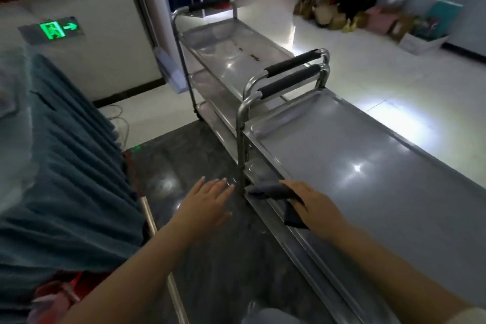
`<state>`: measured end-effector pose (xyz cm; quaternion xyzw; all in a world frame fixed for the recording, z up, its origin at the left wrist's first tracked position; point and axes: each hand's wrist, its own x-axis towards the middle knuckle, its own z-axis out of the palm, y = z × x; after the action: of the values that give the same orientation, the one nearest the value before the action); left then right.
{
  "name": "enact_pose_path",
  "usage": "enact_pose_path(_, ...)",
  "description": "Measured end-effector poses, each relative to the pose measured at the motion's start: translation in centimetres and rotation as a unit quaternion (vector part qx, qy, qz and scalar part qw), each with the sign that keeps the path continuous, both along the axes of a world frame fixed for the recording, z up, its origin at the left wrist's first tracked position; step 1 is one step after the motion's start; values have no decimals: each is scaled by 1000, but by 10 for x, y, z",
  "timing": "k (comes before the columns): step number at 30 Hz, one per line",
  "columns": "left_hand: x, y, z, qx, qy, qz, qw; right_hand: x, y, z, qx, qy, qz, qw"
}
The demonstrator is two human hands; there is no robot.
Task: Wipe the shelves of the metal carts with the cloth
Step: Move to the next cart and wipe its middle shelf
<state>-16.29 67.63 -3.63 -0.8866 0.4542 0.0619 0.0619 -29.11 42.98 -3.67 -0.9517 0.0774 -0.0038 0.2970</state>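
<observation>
Right hand (311, 204): lower centre of the frame, fingers curled round a dark cloth (273, 192), at the near cart's left edge.
Cloth: folded, one end over the top shelf's rim, another corner hanging beneath the hand.
Left hand (207, 201): just left of the cart post, over the dark floor (210, 258), fingers straight and spread, holding nothing.
Near cart (368, 166): right half of the frame, top shelf shiny, padded handle at its far end.
Far cart (236, 45): upper centre, handle to handle with the near one; brown specks on its top shelf.
Teal drape (65, 166): left side.
Exit sign (56, 29): upper left, lit green.
</observation>
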Motion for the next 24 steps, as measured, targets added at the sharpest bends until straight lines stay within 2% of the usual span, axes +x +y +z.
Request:
enact_pose_path(5,67,-21,-1,4,12,-64,998,43,-4,1,2,20,-46,999)
enact_pose_path(11,143,-63,-6,2,23,-183,983,76,3,-1,45,23,-154,987)
enact_pose_path(17,197,-90,-15,2,62,-315,947,88,31,-16,39,39,-305,951)
enact_pose_path(24,217,-93,-45,12,83,-367,926,70,67,-45,66,14,-418,906)
